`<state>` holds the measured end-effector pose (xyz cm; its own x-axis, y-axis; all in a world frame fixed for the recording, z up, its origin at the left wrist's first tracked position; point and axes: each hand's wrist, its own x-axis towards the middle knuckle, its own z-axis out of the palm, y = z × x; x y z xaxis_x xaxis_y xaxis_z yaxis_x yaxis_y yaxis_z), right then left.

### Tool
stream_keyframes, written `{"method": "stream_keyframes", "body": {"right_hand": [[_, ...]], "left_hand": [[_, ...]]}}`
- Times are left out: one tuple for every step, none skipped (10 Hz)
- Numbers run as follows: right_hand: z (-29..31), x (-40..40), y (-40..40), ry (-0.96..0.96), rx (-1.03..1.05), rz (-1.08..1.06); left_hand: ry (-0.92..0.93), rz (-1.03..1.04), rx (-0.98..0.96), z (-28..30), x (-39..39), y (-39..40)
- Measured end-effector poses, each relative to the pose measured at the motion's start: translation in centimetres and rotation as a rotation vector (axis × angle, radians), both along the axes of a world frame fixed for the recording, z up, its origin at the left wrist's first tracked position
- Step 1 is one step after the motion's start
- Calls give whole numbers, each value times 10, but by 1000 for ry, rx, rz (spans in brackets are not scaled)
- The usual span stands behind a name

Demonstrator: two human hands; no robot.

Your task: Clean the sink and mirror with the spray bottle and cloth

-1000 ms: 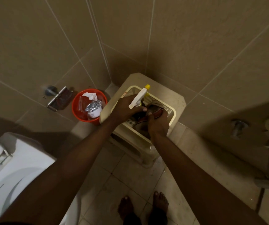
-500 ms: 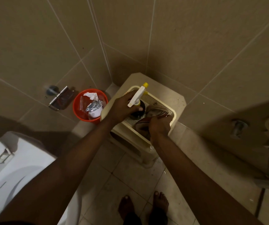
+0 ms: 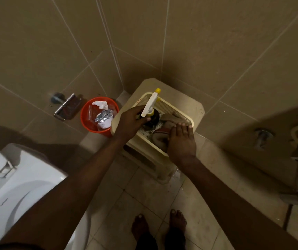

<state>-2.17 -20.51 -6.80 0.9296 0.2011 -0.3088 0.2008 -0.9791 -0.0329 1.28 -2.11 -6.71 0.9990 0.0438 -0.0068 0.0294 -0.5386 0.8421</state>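
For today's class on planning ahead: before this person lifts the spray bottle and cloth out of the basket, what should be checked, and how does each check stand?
1. Left hand grips the spray bottle: ok.
2. Bottle upright in the basket: ok.
3. Right hand holds the cloth: not ok, fingers lie flat on it.
4. Liquid left in the bottle: cannot tell.
5. Path clear of the orange bin: ok, it stands beside the basket.

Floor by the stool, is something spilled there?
Yes. A small wet patch glistens on the floor tiles beside the foot of the stool that carries the basket. What liquid it is cannot be told.
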Motion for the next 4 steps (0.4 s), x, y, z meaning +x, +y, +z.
{"method": "stream_keyframes", "body": {"right_hand": [[2,-1,-1,23,3,19],[9,0,2,-18,87,3],[21,-3,3,-114,188,-8],[44,-2,4,-167,224,-37]], "left_hand": [[16,-4,-36,-3,-3,3],[84,-3,-31,1,-9,3],[68,46,14,2,-15,8],[29,95,51,26,-21,6]]}}
